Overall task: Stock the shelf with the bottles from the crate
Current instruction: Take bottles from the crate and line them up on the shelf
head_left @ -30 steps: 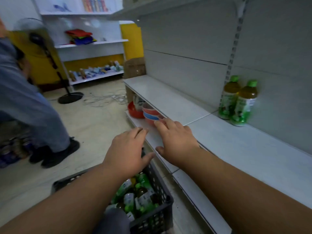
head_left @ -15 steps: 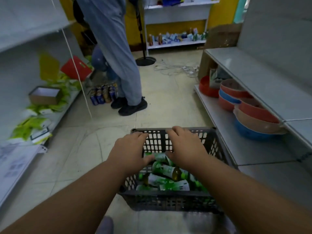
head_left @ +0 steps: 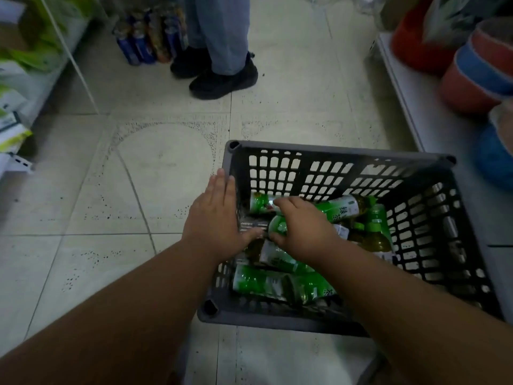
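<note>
I am looking down into the crate, a dark grey perforated plastic unit sitting on the tiled floor, w/ its right side just beside the low shelf. My left hand is lying flat, fingers straight and together, over the crate's left rim near the far-left corner, thumb reaching inward toward the load; it is gripping nothing. My right hand is reaching inside the crate, approx. centre-left, fingers curling down over a green-labelled bottle; the hand is covering most of it, so I cannot tell whether the grip is fully closed round it. The two hands are sitting close together, thumb tips nearly meeting but apart. The remaining bottles are lying on their sides in a loose pile along the crate's near and right edges, green caps and labels showing, amber liquid visible in some. On the shelf at the right edge, stacked bowls in red, blue and tan are resting. Beyond the crate's far edge, another person's legs and black shoes are standing on the floor, w/ a cluster of cans just beside them.
</note>
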